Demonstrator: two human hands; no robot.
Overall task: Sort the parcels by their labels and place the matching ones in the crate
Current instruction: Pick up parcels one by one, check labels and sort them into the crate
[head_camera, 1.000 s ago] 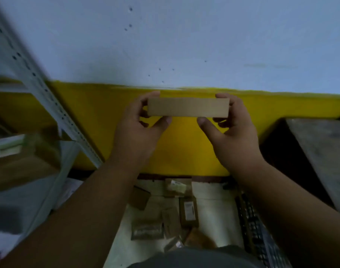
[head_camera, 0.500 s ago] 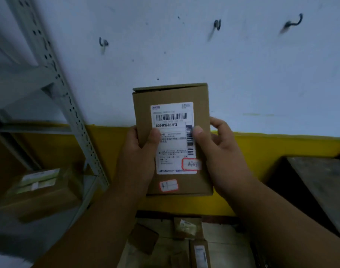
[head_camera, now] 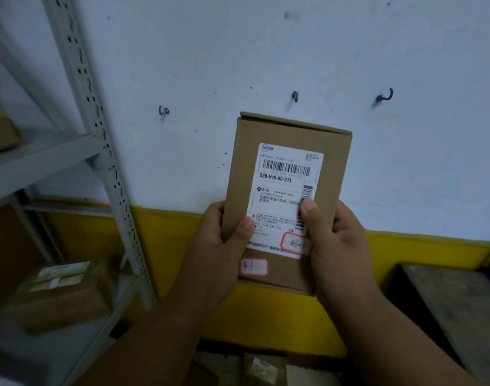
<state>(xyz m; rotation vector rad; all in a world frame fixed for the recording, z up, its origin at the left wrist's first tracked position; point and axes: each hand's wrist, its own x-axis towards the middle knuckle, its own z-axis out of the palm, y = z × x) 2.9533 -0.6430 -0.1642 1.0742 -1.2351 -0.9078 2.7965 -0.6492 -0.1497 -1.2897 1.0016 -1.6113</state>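
Gripping the cardboard parcel (head_camera: 287, 201) upright at centre frame, your left hand (head_camera: 218, 246) and right hand (head_camera: 335, 243) risk a mis-sort, since your right thumb (head_camera: 307, 215) covers part of its shipping label (head_camera: 284, 199).

Brown cardboard parcel (head_camera: 287, 207) held upright, slightly tilted, closed flap on top. White shipping label (head_camera: 285, 199) faces camera: barcode, "520-H16-00-013". Two red-bordered stickers low on front.
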